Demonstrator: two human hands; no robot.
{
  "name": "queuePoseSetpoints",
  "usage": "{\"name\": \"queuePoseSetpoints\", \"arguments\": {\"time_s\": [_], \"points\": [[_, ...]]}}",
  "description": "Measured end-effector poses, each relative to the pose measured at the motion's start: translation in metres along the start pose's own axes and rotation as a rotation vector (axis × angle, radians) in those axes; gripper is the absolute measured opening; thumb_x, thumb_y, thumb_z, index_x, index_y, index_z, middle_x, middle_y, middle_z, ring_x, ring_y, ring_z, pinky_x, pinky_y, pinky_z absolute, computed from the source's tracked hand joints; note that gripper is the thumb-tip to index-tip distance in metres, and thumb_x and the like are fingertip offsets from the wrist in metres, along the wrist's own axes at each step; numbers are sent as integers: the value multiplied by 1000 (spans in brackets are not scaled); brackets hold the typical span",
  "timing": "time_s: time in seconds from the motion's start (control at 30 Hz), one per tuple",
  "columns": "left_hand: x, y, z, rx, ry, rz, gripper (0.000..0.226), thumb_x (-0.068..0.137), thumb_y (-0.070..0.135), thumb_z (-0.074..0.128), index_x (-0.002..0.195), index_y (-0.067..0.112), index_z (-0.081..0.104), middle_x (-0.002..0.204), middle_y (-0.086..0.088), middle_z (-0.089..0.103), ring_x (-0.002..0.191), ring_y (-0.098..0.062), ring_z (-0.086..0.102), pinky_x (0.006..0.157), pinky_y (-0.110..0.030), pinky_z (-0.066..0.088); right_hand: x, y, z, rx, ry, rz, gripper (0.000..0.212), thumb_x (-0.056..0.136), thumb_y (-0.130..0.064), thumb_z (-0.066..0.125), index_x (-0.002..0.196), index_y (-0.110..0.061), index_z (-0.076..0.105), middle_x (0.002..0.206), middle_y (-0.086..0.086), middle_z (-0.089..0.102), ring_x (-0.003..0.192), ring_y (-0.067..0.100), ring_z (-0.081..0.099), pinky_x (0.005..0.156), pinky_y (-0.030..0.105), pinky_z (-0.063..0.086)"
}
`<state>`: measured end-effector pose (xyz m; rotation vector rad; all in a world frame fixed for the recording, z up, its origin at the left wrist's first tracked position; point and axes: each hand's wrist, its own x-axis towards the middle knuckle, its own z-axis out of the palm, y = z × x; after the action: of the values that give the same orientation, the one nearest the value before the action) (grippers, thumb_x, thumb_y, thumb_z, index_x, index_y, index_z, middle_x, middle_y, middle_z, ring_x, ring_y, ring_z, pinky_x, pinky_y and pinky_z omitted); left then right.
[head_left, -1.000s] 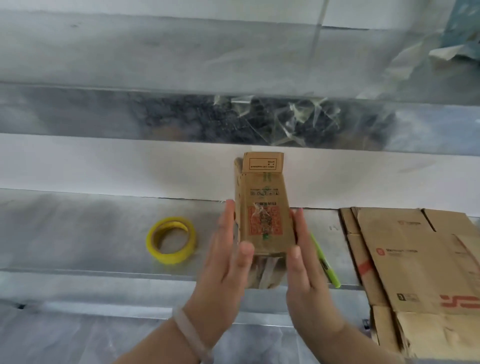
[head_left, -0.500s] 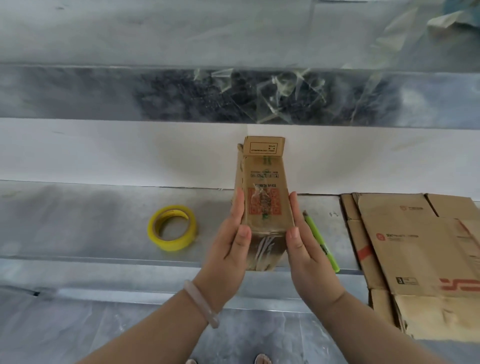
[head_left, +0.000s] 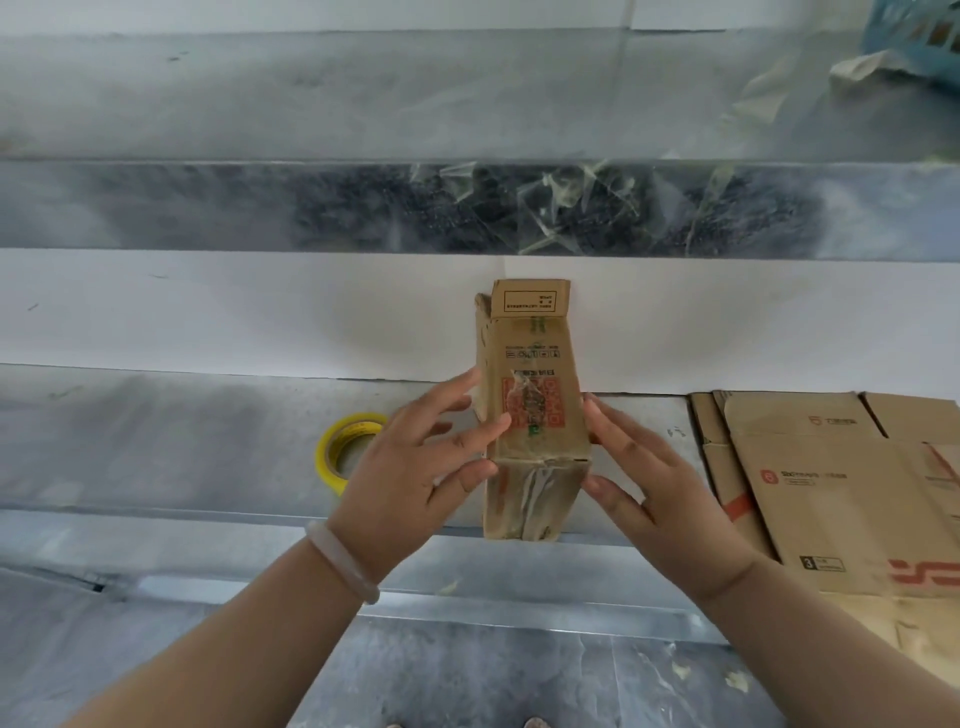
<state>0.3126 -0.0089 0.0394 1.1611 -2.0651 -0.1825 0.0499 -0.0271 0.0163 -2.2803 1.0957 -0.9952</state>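
Up close: left hand (head_left: 415, 467) w/ pale bracelet (head_left: 340, 561) on the wrist, right hand (head_left: 660, 499) opposite. Hands apart, both w/ straight, spread fingers pressed flat on either side of a small cardboard box (head_left: 535, 410), not curled round it. Box upright btwn them, over the near edge of the metal bench (head_left: 156, 441), top flap up. Just left of it, yellow tape roll (head_left: 327, 462) lying flat. On the right, flattened cartons (head_left: 831, 493). Farther back, white wall (head_left: 208, 312). Far right corner, blue basket (head_left: 914, 41).

Matt brown cardboard box (head_left: 537, 364) patched with glossy clear tape (head_left: 535, 493); left of the grip, shiny tape roll (head_left: 332, 457) on dull metal shelf (head_left: 156, 441).
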Motion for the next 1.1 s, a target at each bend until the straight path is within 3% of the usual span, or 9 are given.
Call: {"name": "queuePoseSetpoints", "arguments": {"time_s": [0.07, 0.13, 0.27, 0.47, 0.6, 0.73, 0.83, 1.0, 1.1], "points": [[4, 12, -2, 60, 74, 61, 29, 90, 38, 61, 115, 25, 69, 127, 4, 59, 110, -14, 56, 93, -31, 47, 3, -11, 0, -64, 138, -136, 48, 94, -41, 58, 139, -28, 50, 144, -1, 50, 127, 14, 52, 105, 27, 44], [9, 22, 1, 110, 114, 117, 23, 87, 40, 65, 100, 24, 76, 105, 9, 67, 97, -16, 58, 89, -27, 44, 9, -20, 7, -94, 209, -205, 30, 90, -36, 66, 117, -23, 70, 129, 1, 62, 113, 22, 60, 98, 34, 48], [18, 25, 7, 183, 146, 156, 17, 87, 39, 69, 86, 24, 78, 88, 9, 69, 85, -16, 59, 77, -30, 47, 19, -22, 11, -117, 272, -207, 18, 85, -27, 73, 99, -18, 79, 116, -1, 70, 104, 19, 67, 88, 36, 54], [28, 14, 3, 194, 34, 338, 12, 87, 23, 72, 97, 18, 77, 97, 4, 71, 88, -15, 64, 85, -28, 51, 22, -13, -6, -101, 192, -255, 18, 87, -23, 68, 100, -16, 78, 116, -1, 70, 108, 9, 66, 91, 32, 55], [24, 13, 0, 150, 26, 273, 14, 84, 20, 73, 98, 19, 77, 98, 5, 71, 92, -12, 63, 89, -24, 48, 18, -9, -9, -88, 125, -249, 21, 89, -17, 64, 107, -15, 76, 122, -1, 68, 114, 9, 63, 97, 26, 51], [26, 26, 9, 129, 80, 147, 19, 82, 37, 73, 85, 19, 78, 88, 6, 70, 86, -11, 62, 88, -18, 43, 20, -18, -3, -81, 248, -152, 21, 82, -35, 72, 94, -18, 79, 110, -6, 72, 102, 8, 66, 90, 25, 53], [28, 29, 13, 183, 91, 161, 18, 87, 33, 70, 83, 17, 77, 85, 4, 69, 85, -13, 61, 86, -17, 42, 24, -19, 2, -119, 285, -172, 18, 83, -32, 73, 90, -17, 79, 106, -5, 73, 97, 10, 68, 89, 25, 53], [24, 15, 3, 159, -27, 266, 17, 92, 21, 65, 103, 14, 75, 104, 2, 71, 96, -14, 65, 90, -28, 50, 23, -8, -5, -113, 205, -263, 17, 88, -22, 69, 101, -15, 77, 114, -3, 70, 107, 12, 65, 97, 23, 48], [16, 10, 0, 27, -50, 172, 23, 90, 15, 64, 112, 14, 72, 121, 4, 66, 109, -8, 62, 94, -25, 49, 17, -3, -4, 96, 203, -113, 24, 85, -23, 69, 107, -17, 74, 117, -6, 69, 111, 8, 64, 97, 25, 50]]}}
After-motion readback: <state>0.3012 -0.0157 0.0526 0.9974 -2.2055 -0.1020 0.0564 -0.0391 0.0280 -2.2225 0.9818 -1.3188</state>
